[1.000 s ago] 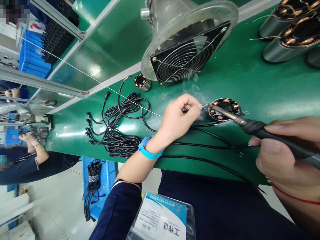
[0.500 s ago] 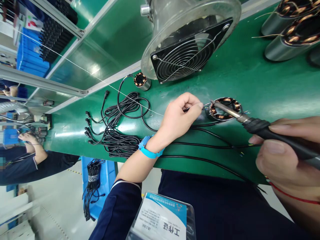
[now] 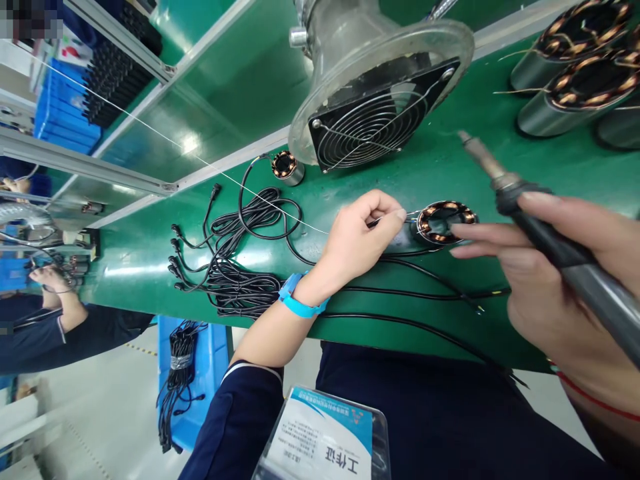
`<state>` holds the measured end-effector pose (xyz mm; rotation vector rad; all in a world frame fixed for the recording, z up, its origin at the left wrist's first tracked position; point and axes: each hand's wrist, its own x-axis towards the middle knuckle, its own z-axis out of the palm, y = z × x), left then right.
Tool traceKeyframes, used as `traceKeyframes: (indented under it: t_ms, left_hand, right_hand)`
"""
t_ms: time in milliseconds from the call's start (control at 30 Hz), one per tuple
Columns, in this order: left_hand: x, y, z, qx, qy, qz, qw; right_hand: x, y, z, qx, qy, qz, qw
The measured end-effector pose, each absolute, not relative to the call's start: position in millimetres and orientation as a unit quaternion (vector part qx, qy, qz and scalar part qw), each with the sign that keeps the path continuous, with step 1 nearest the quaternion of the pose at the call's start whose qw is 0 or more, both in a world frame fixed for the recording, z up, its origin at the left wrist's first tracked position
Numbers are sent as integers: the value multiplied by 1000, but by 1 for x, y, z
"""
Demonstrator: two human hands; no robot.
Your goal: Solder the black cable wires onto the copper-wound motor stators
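My left hand [image 3: 361,235], with a blue wristband, pinches the black cable [image 3: 374,222] near its thin wire ends. Those wires reach the left side of a copper-wound motor stator [image 3: 425,230] on the green bench. In my right hand [image 3: 543,283] is a soldering iron [image 3: 545,237], its tip pointing up and left, raised clear of the stator. Two fingers of that hand stretch to the stator's right rim and appear to touch it. Bundled black cables [image 3: 245,283] lie left of my left wrist.
A fume hood with a fan grille [image 3: 367,139] stands behind the stator. Larger stators [image 3: 555,110] are at the back right, and a small stator [image 3: 289,168] at the back left. A blue bin [image 3: 213,363] of cables sits below the bench edge. Another person's arm [image 3: 73,310] is far left.
My right hand has lifted the soldering iron's tip up and away from the stator, and its fingers have moved to the stator's rim. My left hand keeps its pinch.
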<state>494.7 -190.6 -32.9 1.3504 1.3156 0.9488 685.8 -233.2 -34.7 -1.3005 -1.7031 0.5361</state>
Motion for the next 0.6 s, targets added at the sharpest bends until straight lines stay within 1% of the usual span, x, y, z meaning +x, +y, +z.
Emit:
traceKeyframes:
  t_ms: [100,200,367,467,533,600]
  left_hand:
    - [493,-194,-32,558,536,401,490]
    - [490,-197,-29,564,529,401,492]
    - [487,-201,-25,554,523,370,531]
    - [488,-202,-25,519,526,374,561]
    - [488,-203,-27,516,522,384,560]
    - [487,-203,-28,551,514,391,528]
  right_hand:
    - [678,-222,-28,-523,-717,214,409]
    - [671,-213,-33,-511,-735,230,382]
    - [659,-209,-37,-508,-718,241,410]
    - [656,-208,-36,-517,-705,241,422]
    - [655,-208,-36,-524,-700,243,421]
    - [655,-208,-38,-526,-696,240,425]
